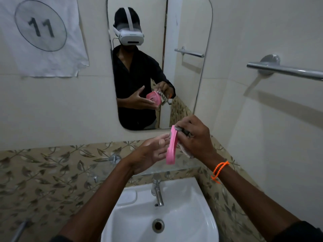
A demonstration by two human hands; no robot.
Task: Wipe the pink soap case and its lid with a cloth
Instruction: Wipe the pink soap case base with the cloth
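Note:
A pink soap case part (171, 147) stands on edge above the sink, between both hands. My left hand (150, 156) lies against its left face with the fingers nearly straight. My right hand (195, 137) grips a grey patterned cloth (187, 153) and presses it onto the part's right face and top edge. The mirror reflection shows slots in the pink part. No second pink part is in view.
A white sink (197, 206) with a chrome tap (158, 193) lies below the hands. A glass shelf (174, 169) runs just under them. The mirror (188, 84) hangs straight ahead. A towel bar (286, 69) juts from the right wall. A paper sheet marked 11 (42, 32) hangs at the upper left.

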